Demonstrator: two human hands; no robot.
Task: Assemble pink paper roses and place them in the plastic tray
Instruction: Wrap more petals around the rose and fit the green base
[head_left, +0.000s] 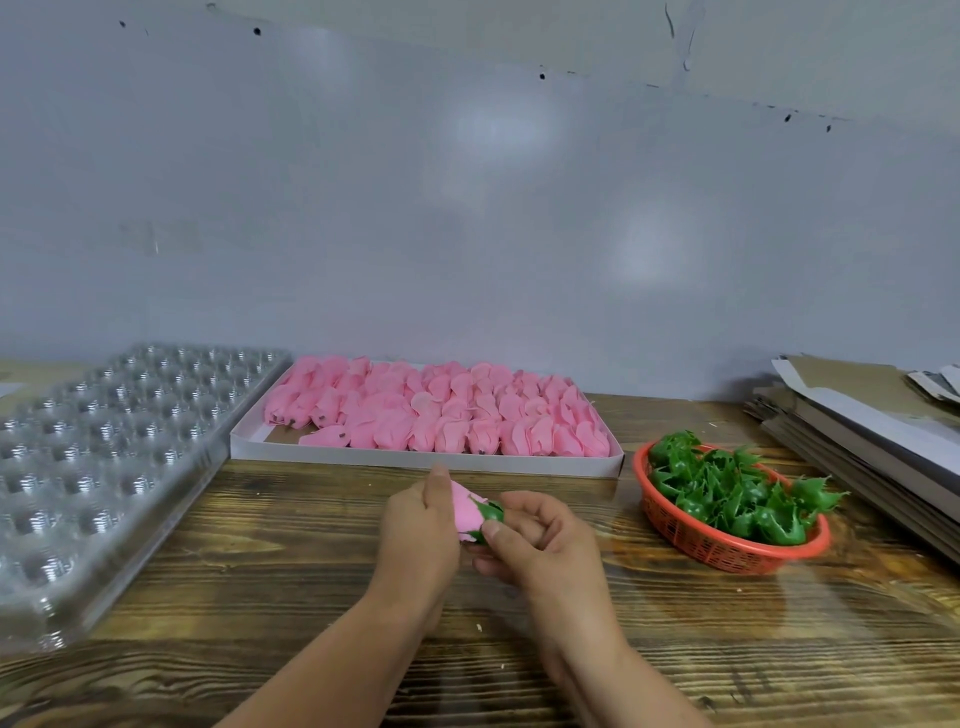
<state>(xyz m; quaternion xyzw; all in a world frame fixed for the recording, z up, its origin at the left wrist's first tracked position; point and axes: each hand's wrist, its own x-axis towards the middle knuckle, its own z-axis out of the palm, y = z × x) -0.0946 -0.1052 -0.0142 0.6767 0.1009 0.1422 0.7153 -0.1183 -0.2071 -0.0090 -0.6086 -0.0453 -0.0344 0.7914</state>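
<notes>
Observed at lower centre of the frame: the left hand (415, 525) grips a pink paper rose (464, 512), fingers curled round the bloom. The right hand (540, 545) pinches a green calyx (491, 515) between thumb and forefinger at the base of the rose; the calyx touches the pink paper and partly cups it. Both hands are held just above the wooden table (260, 545).

Supplies: a shallow white box (415, 457), centre of the frame, is packed with rows of pink petal bundles (441, 410). A red mesh basket (691, 540), centre right, holds loose green calyxes (727, 493). A stack of flattened cardboard (857, 415) lies at the right edge.

Destination: the clear plastic tray (104, 441) with round cups occupies the left side of the frame, well apart from the hands. No rose is visible in any cup; the near end is blurred, so that portion cannot be confirmed.

Assessment: the step in hand appears to be seating the calyx onto the rose base. Whether it is fully seated cannot be told, as the fingers hide the joint.

Next move, in my judgement: press the calyx home without crushing the petals, then carry the finished rose leftward and set it into a tray cup.
</notes>
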